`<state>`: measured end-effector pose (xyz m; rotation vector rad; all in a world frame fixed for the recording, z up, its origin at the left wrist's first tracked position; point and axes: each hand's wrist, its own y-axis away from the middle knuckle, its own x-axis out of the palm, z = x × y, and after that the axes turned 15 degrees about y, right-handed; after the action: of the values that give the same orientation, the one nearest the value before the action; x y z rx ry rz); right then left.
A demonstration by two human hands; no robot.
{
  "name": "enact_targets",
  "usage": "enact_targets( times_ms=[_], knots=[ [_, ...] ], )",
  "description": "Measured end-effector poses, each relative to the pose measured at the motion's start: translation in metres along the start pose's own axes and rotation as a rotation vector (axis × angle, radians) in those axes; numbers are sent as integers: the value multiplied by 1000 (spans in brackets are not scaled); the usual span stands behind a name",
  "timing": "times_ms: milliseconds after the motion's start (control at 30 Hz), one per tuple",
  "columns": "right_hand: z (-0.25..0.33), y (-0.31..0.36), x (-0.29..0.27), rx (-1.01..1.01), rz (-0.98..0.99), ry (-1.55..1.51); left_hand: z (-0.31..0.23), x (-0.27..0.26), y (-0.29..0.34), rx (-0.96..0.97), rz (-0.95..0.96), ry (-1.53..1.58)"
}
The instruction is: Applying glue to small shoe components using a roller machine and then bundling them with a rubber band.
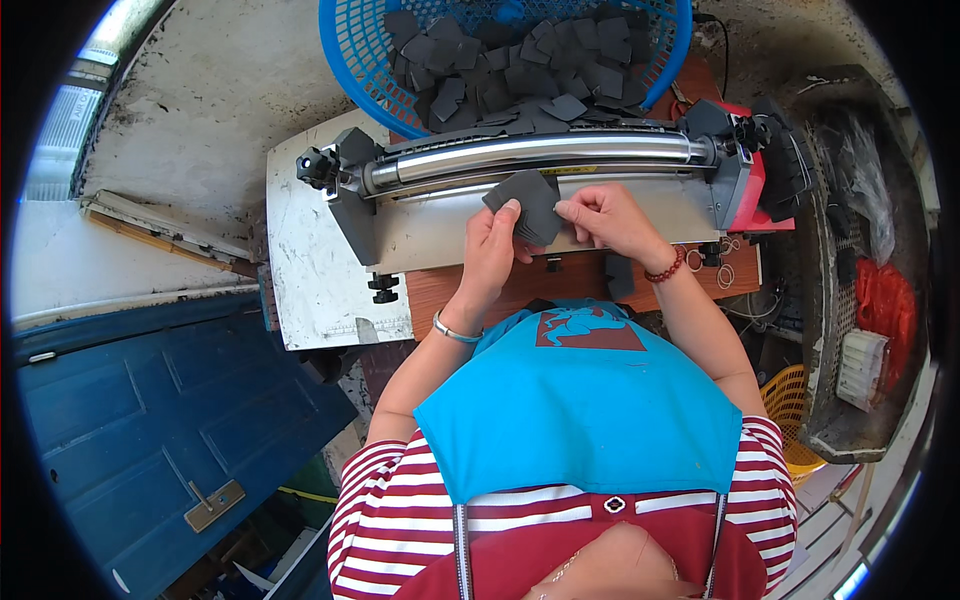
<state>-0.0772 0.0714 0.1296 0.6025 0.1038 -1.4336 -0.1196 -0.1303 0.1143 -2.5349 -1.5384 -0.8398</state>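
Note:
My left hand [490,250] grips a small fanned stack of thin dark grey pieces [527,205], the thumb lying on top and the fingers underneath. At the right edge of that stack, my right hand [612,222] is closed in a pinch, thumb and forefinger on the edge of a grey piece. Both hands are over the front plate of a roller machine [450,222], just short of its shiny metal roller [540,150]. A single grey piece [619,277] is at the front edge of the brown tabletop, below my right hand.
Behind the roller stands a blue plastic basket [345,70] heaped with similar grey pieces. Black knobs [318,168] stick out at the machine's left end. Rubber bands [725,270] hang at the right. A trough [822,330] and a yellow basket [785,400] are farther right.

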Motion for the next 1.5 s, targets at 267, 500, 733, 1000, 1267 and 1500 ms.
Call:
enact_targets(
  times_ms=[267,500,733,1000,1267,1500],
  knots=[
    [-8,4,-23,164,105,156,-10,-7,9,24,-58,-12],
    [1,1,-10,47,-175,252,0,1,-1,-6,-9,-23],
    [0,5,-1,-43,48,-21,-6,3,4,-55,20,40],
    [-9,6,-17,33,111,-18,-2,0,2,-31,-36,-31],
    [-3,6,-13,9,115,11,-3,-1,4,84,-71,-139],
    [-6,2,-30,220,57,311,-7,-7,2,259,-120,-250]
  ],
)
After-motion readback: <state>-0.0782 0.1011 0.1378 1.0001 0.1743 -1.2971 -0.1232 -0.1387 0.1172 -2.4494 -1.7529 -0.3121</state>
